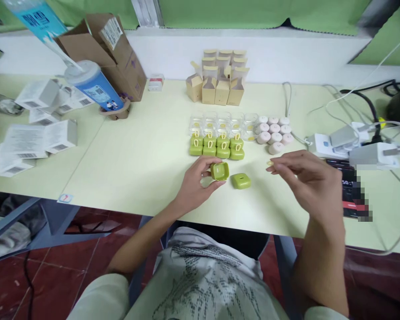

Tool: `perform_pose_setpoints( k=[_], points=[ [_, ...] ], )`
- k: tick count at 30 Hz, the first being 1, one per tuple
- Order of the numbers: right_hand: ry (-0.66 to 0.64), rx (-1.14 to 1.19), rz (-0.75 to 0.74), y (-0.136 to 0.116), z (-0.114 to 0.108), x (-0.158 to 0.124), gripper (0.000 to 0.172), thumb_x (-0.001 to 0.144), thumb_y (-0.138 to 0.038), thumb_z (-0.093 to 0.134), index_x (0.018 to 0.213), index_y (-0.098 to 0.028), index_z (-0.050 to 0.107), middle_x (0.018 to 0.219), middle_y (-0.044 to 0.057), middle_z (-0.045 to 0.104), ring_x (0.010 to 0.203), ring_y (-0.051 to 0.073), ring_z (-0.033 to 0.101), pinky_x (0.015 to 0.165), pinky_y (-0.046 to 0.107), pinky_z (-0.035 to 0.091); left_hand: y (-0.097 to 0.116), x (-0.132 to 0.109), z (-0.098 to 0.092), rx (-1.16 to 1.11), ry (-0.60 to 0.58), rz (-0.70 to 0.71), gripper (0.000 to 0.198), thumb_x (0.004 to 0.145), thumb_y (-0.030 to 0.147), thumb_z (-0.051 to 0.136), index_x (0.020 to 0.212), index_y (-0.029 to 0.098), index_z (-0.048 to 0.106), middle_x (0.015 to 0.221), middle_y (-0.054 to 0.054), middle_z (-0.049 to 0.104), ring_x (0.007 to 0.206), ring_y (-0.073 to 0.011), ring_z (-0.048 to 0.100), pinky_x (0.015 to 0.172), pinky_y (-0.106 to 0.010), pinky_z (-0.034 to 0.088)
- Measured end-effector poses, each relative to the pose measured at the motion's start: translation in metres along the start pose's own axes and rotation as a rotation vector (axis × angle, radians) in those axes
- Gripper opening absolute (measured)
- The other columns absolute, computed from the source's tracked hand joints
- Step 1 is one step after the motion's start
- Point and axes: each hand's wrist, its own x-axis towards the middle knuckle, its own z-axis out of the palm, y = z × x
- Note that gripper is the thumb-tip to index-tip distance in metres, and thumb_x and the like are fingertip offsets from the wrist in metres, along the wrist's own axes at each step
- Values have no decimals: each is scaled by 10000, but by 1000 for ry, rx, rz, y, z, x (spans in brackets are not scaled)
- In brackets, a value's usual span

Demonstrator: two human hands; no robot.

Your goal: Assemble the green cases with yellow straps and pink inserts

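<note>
Between the thumb and fingers of my left hand (200,179) is a small green square case half (220,171), its hollow side facing me. Just right of it on the table lies a green case lid (241,181) with a slot in its top. My right hand (296,178) pinches a small pale yellow piece (270,163), too small to make out fully, above the table. Beyond my left hand stand several green cases (216,146) in two rows, each with a cream loop on top. Behind them are clear plastic containers (224,124).
Pale pink round pieces (274,129) stand beside the clear containers. Open small cardboard boxes (222,84) are at the wall. White boxes (36,129), a blue cup (98,89) and a large carton (116,58) are left. Chargers (340,142), cables and a phone (350,189) lie right.
</note>
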Motion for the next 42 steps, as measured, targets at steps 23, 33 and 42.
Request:
perform_pose_setpoints(
  k=[23, 33, 42],
  points=[
    [-133, -174, -602, -28, 71, -17, 245, 1025, 18, 718, 1095, -187, 830, 1066, 101, 878, 883, 216, 807, 734, 336, 685, 6, -2, 0, 89, -83, 253, 454, 964, 277, 921, 1380, 258, 742, 1336, -106, 771, 1219, -202, 790, 911, -265, 720],
    [-204, -231, -709, -19, 69, -10, 202, 1044, -1, 710, 1023, -185, 790, 1039, 81, 875, 838, 205, 723, 691, 334, 631, 4, -2, 0, 186, -114, 317, 512, 937, 251, 937, 1414, 266, 749, 1304, -89, 786, 1163, -199, 800, 883, -278, 734],
    [-152, -168, -612, -19, 82, -20, 211, 1045, 6, 696, 1022, -185, 785, 963, 84, 830, 807, 193, 704, 679, 314, 573, -2, -2, 1, 85, -115, 243, 510, 927, 345, 954, 1401, 264, 785, 1272, -86, 789, 1106, -182, 801, 868, -258, 725]
  ],
)
